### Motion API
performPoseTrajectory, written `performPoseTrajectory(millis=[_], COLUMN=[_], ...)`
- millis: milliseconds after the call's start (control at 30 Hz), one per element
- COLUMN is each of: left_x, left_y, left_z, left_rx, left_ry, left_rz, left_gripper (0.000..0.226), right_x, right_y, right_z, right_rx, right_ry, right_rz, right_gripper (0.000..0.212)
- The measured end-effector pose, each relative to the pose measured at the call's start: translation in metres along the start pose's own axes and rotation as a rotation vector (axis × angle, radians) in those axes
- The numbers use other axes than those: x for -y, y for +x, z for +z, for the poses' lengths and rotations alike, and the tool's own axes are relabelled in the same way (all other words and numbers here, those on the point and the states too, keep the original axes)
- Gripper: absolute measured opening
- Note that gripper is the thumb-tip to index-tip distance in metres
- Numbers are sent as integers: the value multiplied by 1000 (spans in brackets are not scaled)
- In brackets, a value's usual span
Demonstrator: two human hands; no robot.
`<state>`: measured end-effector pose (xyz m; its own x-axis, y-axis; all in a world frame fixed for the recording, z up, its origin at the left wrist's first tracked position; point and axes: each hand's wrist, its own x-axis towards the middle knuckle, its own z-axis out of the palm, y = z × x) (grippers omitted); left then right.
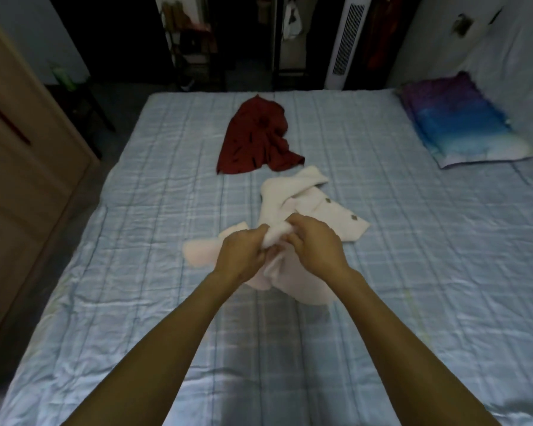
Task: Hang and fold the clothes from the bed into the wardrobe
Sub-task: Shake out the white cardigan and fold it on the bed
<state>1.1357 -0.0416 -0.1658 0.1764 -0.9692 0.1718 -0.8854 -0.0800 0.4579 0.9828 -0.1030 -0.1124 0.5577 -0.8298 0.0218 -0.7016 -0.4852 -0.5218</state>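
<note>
Both of my forearms reach out over the bed (136, 272), which wears a pale blue plaid sheet. At the bed's left edge stands a wooden wardrobe door (22, 186). My left hand (240, 256) bunches a fold of the cream cardigan (314, 207), fingers curled tight into the fabric. Beyond the cardigan, toward the bed's far edge, lies the crumpled dark red garment (256, 139). My right hand (314, 244) pinches the same bunch, just beside the left one. The cardigan's buttoned front trails rightward across the sheet. A purple and blue pillow (459, 124) rests at the bed's far right corner.
</note>
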Motion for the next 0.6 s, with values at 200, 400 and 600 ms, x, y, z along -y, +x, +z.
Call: performPoseTrajectory(millis=[200,400,600], left_x=[-32,-61,-83], left_y=[27,37,41], left_z=[-66,-117,-143], left_rx=[-171,-293,-389], left_ry=[-14,36,5], left_rz=[-19,-65,-50], left_gripper=[35,25,25], right_x=[22,23,30], right_y=[4,-8,-25], right_z=[-39,-53,-51], right_rx=[-224,-270,-184], right_ry=[180,222,207], right_rz=[-55,15,116], right_gripper=[26,42,58])
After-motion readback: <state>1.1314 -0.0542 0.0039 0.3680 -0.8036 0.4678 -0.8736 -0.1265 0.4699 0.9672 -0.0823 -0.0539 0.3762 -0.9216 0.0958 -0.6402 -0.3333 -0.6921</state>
